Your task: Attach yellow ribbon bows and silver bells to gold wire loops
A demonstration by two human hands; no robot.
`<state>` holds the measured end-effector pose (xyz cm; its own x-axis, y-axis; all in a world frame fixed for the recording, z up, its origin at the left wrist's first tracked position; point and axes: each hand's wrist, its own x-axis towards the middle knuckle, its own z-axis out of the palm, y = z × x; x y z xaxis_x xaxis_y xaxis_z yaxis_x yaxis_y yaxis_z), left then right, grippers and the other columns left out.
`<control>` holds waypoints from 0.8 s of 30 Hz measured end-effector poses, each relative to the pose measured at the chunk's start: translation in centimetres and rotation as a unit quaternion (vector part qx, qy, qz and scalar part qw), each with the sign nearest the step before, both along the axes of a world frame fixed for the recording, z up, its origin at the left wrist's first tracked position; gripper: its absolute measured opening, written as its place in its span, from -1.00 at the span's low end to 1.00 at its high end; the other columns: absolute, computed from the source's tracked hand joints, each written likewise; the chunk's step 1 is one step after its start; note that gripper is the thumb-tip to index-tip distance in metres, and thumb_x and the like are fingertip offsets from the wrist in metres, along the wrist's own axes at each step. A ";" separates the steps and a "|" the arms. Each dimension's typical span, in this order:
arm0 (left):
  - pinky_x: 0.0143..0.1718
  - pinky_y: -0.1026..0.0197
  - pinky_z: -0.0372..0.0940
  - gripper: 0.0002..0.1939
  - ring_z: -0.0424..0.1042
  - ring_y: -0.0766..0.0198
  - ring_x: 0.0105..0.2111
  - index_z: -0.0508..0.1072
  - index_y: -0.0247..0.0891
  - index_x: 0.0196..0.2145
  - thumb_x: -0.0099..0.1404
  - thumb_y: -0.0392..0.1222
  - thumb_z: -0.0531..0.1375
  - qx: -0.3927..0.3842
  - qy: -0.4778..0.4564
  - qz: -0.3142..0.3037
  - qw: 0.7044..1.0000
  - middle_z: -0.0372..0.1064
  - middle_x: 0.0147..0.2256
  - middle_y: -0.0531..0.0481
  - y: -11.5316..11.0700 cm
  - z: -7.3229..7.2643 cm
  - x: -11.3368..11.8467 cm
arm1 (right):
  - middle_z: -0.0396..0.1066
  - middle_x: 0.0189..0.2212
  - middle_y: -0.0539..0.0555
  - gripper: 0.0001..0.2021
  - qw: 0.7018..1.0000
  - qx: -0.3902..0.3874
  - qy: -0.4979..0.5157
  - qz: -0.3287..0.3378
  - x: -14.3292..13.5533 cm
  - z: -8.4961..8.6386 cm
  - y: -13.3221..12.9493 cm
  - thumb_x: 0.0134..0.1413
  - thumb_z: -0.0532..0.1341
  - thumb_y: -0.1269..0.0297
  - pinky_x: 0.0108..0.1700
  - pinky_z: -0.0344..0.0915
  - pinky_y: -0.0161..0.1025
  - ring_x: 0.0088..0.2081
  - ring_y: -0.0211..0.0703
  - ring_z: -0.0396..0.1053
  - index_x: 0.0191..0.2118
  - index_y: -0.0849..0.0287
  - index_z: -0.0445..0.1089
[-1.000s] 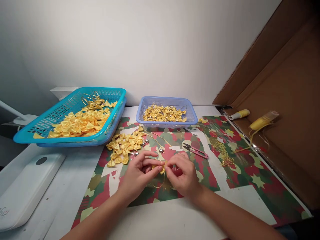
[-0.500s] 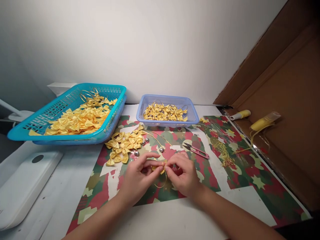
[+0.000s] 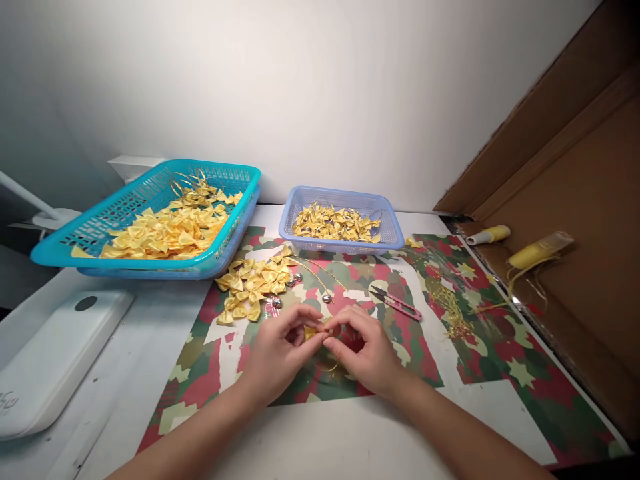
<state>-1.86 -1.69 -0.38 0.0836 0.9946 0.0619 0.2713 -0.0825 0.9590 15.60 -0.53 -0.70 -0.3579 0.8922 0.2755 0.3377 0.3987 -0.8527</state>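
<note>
My left hand [image 3: 285, 347] and my right hand [image 3: 367, 347] meet fingertip to fingertip above the patterned sheet. Between the left fingers shows part of a yellow ribbon bow [image 3: 311, 331], mostly covered. A thin gold cord [image 3: 330, 367] curves down below the fingertips, and my right hand pinches where it meets the bow. Just beyond lie silver jingle bells [image 3: 327, 298] and loose gold cord lengths [image 3: 320, 270]. A pile of yellow bows [image 3: 253, 287] is left of them. Pink-handled thread snips [image 3: 396, 303] rest past my right hand.
A turquoise basket [image 3: 60, 248] of bows stands back left, stacked on a blue one. A smaller periwinkle basket [image 3: 340, 247] holds corded bows. Cord scraps [image 3: 453, 310] and yellow thread spools [image 3: 537, 252] lie right, beside a cardboard wall [image 3: 575, 167]. A white device [image 3: 63, 360] is at left.
My fingertips have drawn closer together around the bow, and less of it and of the cord loop shows. The whole view has shifted slightly; objects on the table lie as before.
</note>
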 end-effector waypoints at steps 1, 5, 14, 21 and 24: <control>-0.57 0.34 0.16 -0.86 0.33 0.35 -0.54 0.42 -0.20 -0.30 0.18 -0.14 0.26 -0.017 -0.027 -0.006 0.999 0.46 -0.42 0.04 0.0 0.0 0.0 | 0.42 -0.39 -0.01 -0.95 1.000 -0.025 -0.002 0.018 0.3 0.1 0.2 0.10 0.24 0.31 -0.33 0.19 -0.25 -0.40 -0.22 0.27 -0.28 0.08 0.39; -0.50 0.34 0.23 -0.83 0.41 0.32 -0.45 0.40 -0.20 -0.30 0.19 -0.12 0.27 -0.059 -0.102 -0.033 0.992 0.45 -0.40 0.03 0.1 0.1 0.1 | 0.39 -0.33 -0.01 -0.95 0.996 -0.071 0.003 0.056 0.9 0.4 0.9 0.17 0.21 0.29 -0.28 0.22 -0.26 -0.29 -0.20 0.30 -0.24 0.07 0.36; -0.43 0.29 0.29 -0.82 0.41 0.29 -0.41 0.37 -0.22 -0.37 0.20 -0.09 0.27 -0.068 -0.073 -0.048 0.994 0.40 -0.41 0.03 0.1 -0.3 -0.2 | 0.38 -0.42 -0.05 -0.91 0.997 -0.066 0.013 0.049 0.9 0.5 1.1 0.13 0.25 0.39 -0.25 0.19 -0.26 -0.32 -0.23 0.28 -0.39 0.11 0.35; -0.44 0.29 0.28 -0.81 0.39 0.31 -0.45 0.32 -0.23 -0.48 0.21 -0.13 0.23 -0.056 -0.016 -0.055 0.997 0.49 -0.41 -0.02 0.3 -0.5 -0.4 | 0.37 -0.47 -0.07 -0.85 0.998 -0.020 -0.028 0.042 1.0 -0.3 1.4 0.11 0.25 0.46 -0.17 0.14 -0.21 -0.34 -0.23 0.26 -0.44 0.14 0.31; -0.49 0.30 0.24 -0.84 0.34 0.34 -0.49 0.38 -0.23 -0.46 0.20 -0.13 0.23 -0.041 0.014 -0.037 0.998 0.48 -0.42 -0.01 0.2 -0.5 -0.4 | 0.40 -0.44 -0.07 -0.85 0.998 -0.005 -0.054 0.044 0.9 -0.4 1.3 0.15 0.23 0.46 -0.16 0.12 -0.19 -0.33 -0.22 0.26 -0.42 0.14 0.30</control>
<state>-2.29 -1.45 -0.93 0.1579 0.9872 -0.0233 0.2944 -0.0246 0.9554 16.48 0.79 -1.06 -0.4620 0.8583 0.2235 0.3911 0.4233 -0.8172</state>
